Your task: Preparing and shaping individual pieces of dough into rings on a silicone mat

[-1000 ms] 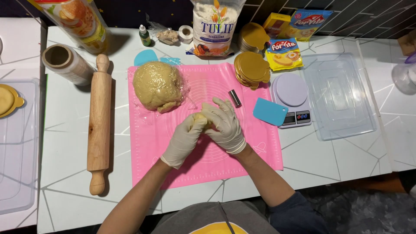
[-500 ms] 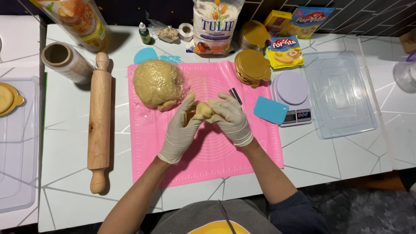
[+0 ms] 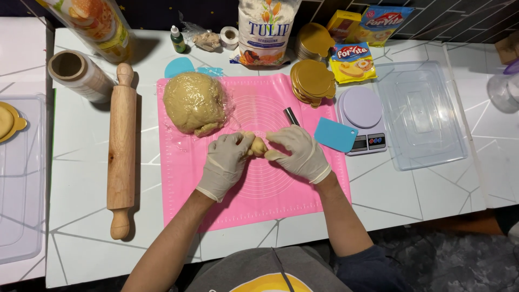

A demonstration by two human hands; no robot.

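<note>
Dough piece (image 3: pixel 258 146), small, pale tan and rounded, is held just above the middle of the pink silicone mat (image 3: pixel 270 194), which is printed with faint concentric rings and laid flat on the white desk (image 3: pixel 411 189). Just beside it, toward the mat's far left corner, a large lumpy dough ball (image 3: pixel 193 103) is seen, wrapped in clear film. Left of the mat a wooden rolling pin (image 3: pixel 121 151) is laid lengthwise, smooth and light brown, with a roll of cling film (image 3: pixel 78 74) near its far end. To the right, a light blue plastic scraper (image 3: pixel 336 134) is propped against a small digital scale (image 3: pixel 363 119), and a stack of round gold boards (image 3: pixel 312 81) is set beside a clear plastic lid (image 3: pixel 421 116). A flour bag (image 3: pixel 267 32) is stood at the far edge. Both hands are covered in thin whitish gloves. The grip of the left hand (image 3: pixel 227 162) is closed by its fingertips on one side of the dough piece, and that of the right hand (image 3: pixel 296 151) is pinched on the other side, nothing being placed between hands and camera
</note>
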